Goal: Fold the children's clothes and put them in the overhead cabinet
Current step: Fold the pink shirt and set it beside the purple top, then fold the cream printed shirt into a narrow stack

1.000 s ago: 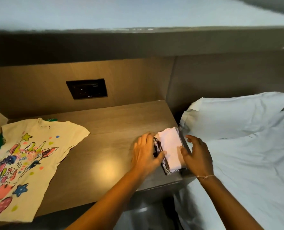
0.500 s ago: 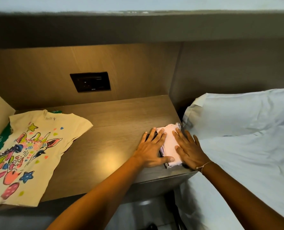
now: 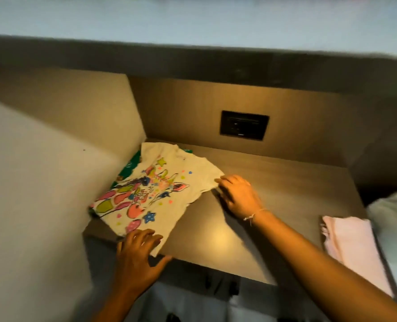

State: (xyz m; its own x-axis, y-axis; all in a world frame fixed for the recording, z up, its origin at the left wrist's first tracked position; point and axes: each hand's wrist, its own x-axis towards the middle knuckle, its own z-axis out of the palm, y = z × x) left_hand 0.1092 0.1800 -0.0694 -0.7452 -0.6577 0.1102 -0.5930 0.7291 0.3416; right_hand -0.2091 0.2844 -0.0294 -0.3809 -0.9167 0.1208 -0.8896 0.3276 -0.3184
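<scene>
A cream children's T-shirt [image 3: 160, 194] with a bright cartoon print lies flat on the left of the brown wooden shelf [image 3: 274, 194]. A green garment [image 3: 129, 168] peeks out from under its far left side. My left hand [image 3: 137, 252] rests with spread fingers on the shirt's near hem at the shelf's front edge. My right hand [image 3: 238, 194] touches the tip of the shirt's right sleeve with bent fingers; whether it pinches the cloth is hidden. A folded pale pink cloth [image 3: 353, 242] lies at the shelf's right end.
A dark socket panel [image 3: 244, 125] sits in the back wall. The overhead unit's dark underside [image 3: 193, 63] runs across the top. A plain side wall [image 3: 30, 182] closes the left. A white pillow [image 3: 392, 205] shows at the far right.
Both hands left the folded pink cloth and moved left to the printed T-shirt. The view swung left, so the folded cloth now sits at the right edge.
</scene>
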